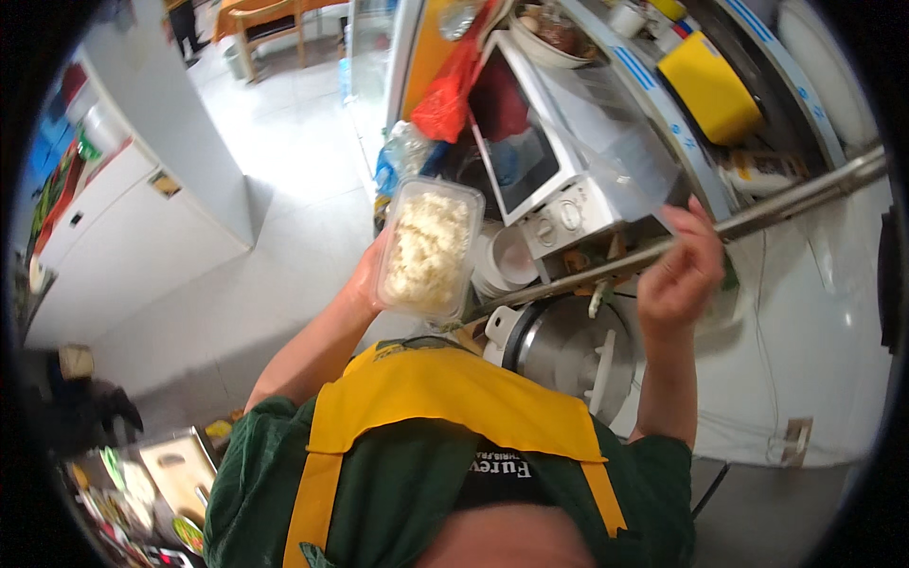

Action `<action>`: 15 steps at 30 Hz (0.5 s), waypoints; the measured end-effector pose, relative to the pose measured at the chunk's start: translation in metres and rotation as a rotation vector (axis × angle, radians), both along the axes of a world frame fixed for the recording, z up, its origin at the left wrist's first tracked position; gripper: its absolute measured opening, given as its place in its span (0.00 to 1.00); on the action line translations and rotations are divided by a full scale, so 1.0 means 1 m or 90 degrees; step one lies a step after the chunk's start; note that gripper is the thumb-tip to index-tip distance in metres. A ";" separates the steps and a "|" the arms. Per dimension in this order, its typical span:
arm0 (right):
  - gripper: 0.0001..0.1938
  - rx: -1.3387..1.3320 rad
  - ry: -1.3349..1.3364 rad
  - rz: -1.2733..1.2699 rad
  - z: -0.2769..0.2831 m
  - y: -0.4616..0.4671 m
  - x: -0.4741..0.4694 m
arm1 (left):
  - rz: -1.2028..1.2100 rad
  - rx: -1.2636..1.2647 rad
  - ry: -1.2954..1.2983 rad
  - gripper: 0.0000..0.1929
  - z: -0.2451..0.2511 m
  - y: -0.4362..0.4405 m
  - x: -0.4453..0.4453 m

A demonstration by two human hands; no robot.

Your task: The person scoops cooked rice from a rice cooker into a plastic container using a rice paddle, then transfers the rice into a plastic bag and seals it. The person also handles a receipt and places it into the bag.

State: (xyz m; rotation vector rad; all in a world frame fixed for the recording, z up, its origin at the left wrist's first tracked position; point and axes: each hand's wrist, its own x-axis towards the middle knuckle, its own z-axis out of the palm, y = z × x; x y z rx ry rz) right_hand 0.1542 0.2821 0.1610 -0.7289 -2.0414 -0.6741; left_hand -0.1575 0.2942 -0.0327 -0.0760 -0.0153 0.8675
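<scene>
My left hand (369,273) supports a clear plastic food container (387,302) from its side and underneath. White cooked rice (429,245), or a similar crumbly food, fills it almost to the rim, and its top is uncovered. Raised on the other side, my right hand (678,273) pinches a thin, see-through plastic lid (635,174) by its edge. The lid is blurred and overlaps the view of a white microwave oven (568,213) on a metal shelf. Beneath the microwave, white bowls (508,259) are stacked close to the container.
A metal shelf rail (618,266) runs between my hands. Below it stands a large cooker with a steel lid (561,348). A red plastic bag (447,103) hangs beside the microwave. The white refrigerator (142,227) is left; a person's legs (184,28) show far off.
</scene>
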 end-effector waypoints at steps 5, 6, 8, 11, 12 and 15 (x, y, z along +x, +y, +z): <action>0.08 -0.505 0.591 0.080 -0.039 0.006 -0.032 | 0.020 0.033 -0.004 0.30 0.013 -0.013 0.006; 0.09 -0.673 0.653 0.132 -0.056 0.018 -0.042 | 0.038 0.061 0.025 0.33 0.015 -0.020 0.007; 0.11 -0.895 0.631 0.166 -0.098 0.044 -0.074 | 0.068 0.103 0.117 0.43 0.018 -0.033 0.009; 0.12 -1.015 0.651 0.249 -0.152 0.064 -0.104 | 0.129 0.066 0.247 0.44 0.013 -0.057 0.014; 0.12 -0.975 0.594 0.294 -0.164 0.067 -0.113 | 0.143 0.095 0.277 0.43 0.010 -0.066 0.014; 0.14 -0.848 0.471 0.357 -0.185 0.058 -0.147 | 0.226 0.061 0.405 0.43 0.002 -0.099 0.010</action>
